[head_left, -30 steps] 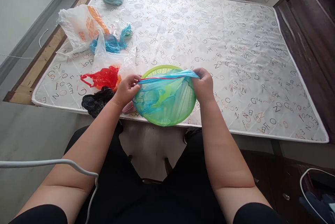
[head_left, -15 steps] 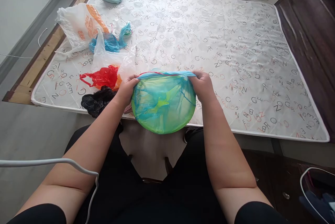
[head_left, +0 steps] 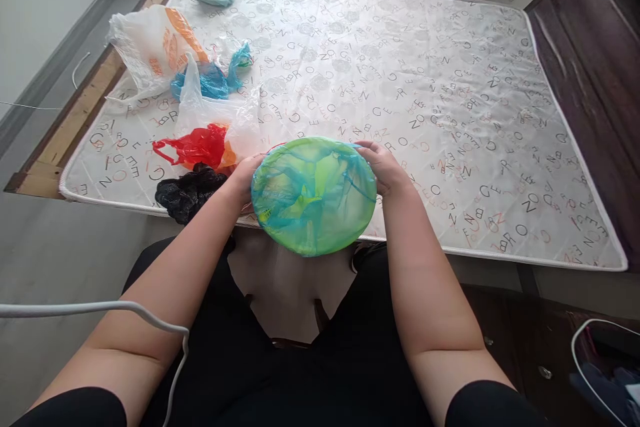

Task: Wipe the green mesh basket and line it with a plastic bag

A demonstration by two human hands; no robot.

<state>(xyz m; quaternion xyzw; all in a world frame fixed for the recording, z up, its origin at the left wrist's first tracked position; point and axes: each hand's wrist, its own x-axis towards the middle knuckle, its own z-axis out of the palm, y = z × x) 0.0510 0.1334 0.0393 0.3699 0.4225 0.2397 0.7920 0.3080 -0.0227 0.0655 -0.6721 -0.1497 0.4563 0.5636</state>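
The left hand (head_left: 247,176) and right hand (head_left: 380,166) grip one green basket (head_left: 329,175) — one blue bag (head_left: 286,215) stretched over it; left of the basket lie one red bag (head_left: 203,146), one black bag (head_left: 188,194).

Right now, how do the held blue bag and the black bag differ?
The blue bag is stretched over the green basket; the black bag is crumpled. The blue bag is see-through; the black bag looks opaque. The left hand and right hand hold the blue bag; the black bag lies on the mattress. Both look like thin plastic.
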